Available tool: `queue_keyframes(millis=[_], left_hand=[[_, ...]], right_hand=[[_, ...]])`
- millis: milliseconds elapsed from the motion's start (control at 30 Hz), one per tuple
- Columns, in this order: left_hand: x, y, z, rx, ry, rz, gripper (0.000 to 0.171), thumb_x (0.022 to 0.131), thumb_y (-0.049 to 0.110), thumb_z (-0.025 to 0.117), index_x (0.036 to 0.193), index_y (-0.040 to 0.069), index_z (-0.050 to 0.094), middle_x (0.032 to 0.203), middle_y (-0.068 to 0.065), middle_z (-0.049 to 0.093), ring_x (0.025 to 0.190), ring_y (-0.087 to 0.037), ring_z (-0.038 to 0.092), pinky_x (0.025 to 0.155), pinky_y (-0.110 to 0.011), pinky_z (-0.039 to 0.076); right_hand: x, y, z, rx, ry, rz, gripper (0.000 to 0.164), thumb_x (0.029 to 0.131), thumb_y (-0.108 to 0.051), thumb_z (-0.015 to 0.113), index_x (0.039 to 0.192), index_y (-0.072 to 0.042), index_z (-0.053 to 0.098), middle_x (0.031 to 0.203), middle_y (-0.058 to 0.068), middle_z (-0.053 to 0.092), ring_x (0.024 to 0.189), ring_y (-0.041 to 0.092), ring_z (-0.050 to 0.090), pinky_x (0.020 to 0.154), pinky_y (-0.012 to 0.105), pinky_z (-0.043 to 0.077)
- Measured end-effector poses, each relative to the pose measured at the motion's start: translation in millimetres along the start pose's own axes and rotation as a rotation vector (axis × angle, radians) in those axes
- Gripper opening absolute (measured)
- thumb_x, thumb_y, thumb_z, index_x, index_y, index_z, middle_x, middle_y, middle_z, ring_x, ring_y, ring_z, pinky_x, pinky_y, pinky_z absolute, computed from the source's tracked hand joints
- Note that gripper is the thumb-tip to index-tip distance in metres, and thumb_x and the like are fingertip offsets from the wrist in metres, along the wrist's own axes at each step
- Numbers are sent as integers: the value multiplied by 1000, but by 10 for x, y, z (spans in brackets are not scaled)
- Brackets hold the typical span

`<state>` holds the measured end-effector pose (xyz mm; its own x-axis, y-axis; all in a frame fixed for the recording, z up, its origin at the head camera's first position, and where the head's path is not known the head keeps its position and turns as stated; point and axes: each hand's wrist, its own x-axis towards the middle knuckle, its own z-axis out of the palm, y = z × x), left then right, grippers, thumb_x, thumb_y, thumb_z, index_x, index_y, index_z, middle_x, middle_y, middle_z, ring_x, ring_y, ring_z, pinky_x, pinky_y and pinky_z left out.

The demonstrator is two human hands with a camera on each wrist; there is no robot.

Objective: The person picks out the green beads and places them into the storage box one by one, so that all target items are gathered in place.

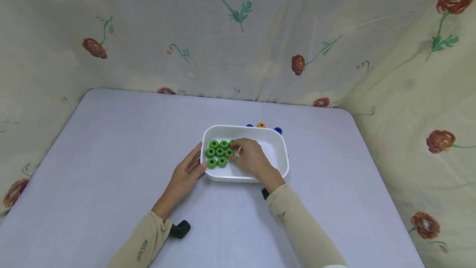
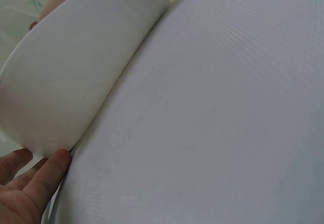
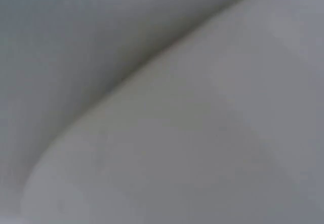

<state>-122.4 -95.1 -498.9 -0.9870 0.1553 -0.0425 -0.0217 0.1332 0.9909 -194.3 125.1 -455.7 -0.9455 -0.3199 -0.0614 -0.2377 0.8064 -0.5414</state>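
A white plastic tray (image 1: 273, 148) stands on the table, with several green ring-shaped beads (image 1: 220, 152) grouped in its left part. My left hand (image 1: 184, 175) touches the tray's left end with its fingers extended and thumb near the front corner. In the left wrist view, the fingertips of my left hand (image 2: 33, 188) meet the tray's outer wall (image 2: 76, 67) low down. My right hand (image 1: 251, 156) reaches into the tray; its thumb and index finger pinch a green bead (image 1: 229, 153) at the group's right side. The right wrist view has only a blurred pale surface (image 3: 177, 133), without the hand.
Behind the tray's far rim lie an orange bead (image 1: 261, 125) and blue beads (image 1: 278, 130), partly hidden by the rim. A pale cloth covers the table (image 1: 122, 144). Flower-patterned curtains (image 1: 260, 44) hang along the back and sides.
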Motion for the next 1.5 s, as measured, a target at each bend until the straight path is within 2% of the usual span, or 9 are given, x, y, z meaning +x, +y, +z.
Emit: queue_keyframes(millis=[233, 400, 533, 667, 767, 933, 1067, 1233, 1500], left_hand=[[5, 19, 18, 4, 5, -4, 64, 102, 22, 58, 157, 36, 29, 163, -5, 36, 147, -26, 43, 107, -26, 50], [8, 18, 24, 12, 6, -6, 64, 102, 22, 58, 158, 35, 29, 162, -5, 37, 147, -25, 44, 109, -28, 50], [6, 6, 26, 34, 13, -8, 66, 102, 24, 59, 159, 33, 26, 162, -5, 38, 147, -24, 44, 111, -27, 47], [4, -6, 19, 37, 15, -6, 67, 102, 25, 58, 160, 32, 26, 162, -4, 37, 147, -23, 43, 110, -26, 47], [1, -23, 12, 18, 10, -5, 65, 102, 24, 58, 159, 34, 27, 163, -4, 35, 147, -23, 42, 109, -24, 48], [-1, -45, 14, -9, -3, -7, 64, 103, 22, 58, 158, 37, 28, 164, -3, 34, 148, -23, 42, 107, -20, 48], [-4, -49, 26, -14, -6, -8, 64, 103, 22, 58, 158, 36, 28, 164, -4, 34, 148, -23, 42, 108, -20, 48], [-17, -37, 34, -31, -9, -11, 64, 103, 21, 57, 158, 36, 28, 164, -4, 34, 148, -23, 42, 106, -19, 49], [-11, 0, 43, -29, -8, -7, 64, 103, 21, 57, 158, 36, 27, 164, -4, 34, 148, -23, 42, 105, -19, 50]], right_hand=[[-118, 87, -274, 65, 151, -43, 33, 90, -22, 77, 117, -5, 72, 107, 10, 75, 89, 21, 67, 77, 32, 56], [-293, 233, -537, 143, 293, -17, 31, 89, -21, 77, 116, -6, 72, 106, 10, 75, 90, 22, 67, 75, 29, 53], [-438, 485, -691, 258, 426, 101, 28, 90, -21, 77, 114, -7, 74, 105, 11, 75, 90, 17, 65, 75, 19, 51], [-541, 811, -746, 455, 495, 314, 29, 91, -24, 76, 116, -9, 73, 99, -4, 74, 88, 4, 63, 73, 12, 51], [-598, 1017, -726, 556, 469, 428, 35, 91, -26, 76, 121, -8, 71, 93, -15, 69, 87, -2, 63, 77, 17, 56], [-684, 1231, -655, 556, 364, 466, 42, 90, -25, 77, 127, -7, 67, 107, -2, 71, 91, -2, 62, 82, 15, 56], [-733, 1371, -604, 542, 304, 437, 45, 89, -23, 77, 129, -5, 65, 117, 10, 70, 89, -2, 63, 77, 15, 54], [-744, 1502, -537, 465, 239, 359, 46, 86, -15, 79, 128, -3, 65, 122, 21, 69, 85, 0, 62, 72, 15, 53], [-679, 1578, -465, 393, 236, 270, 46, 83, -7, 78, 128, -3, 66, 121, 22, 70, 86, 4, 60, 74, 10, 52]])
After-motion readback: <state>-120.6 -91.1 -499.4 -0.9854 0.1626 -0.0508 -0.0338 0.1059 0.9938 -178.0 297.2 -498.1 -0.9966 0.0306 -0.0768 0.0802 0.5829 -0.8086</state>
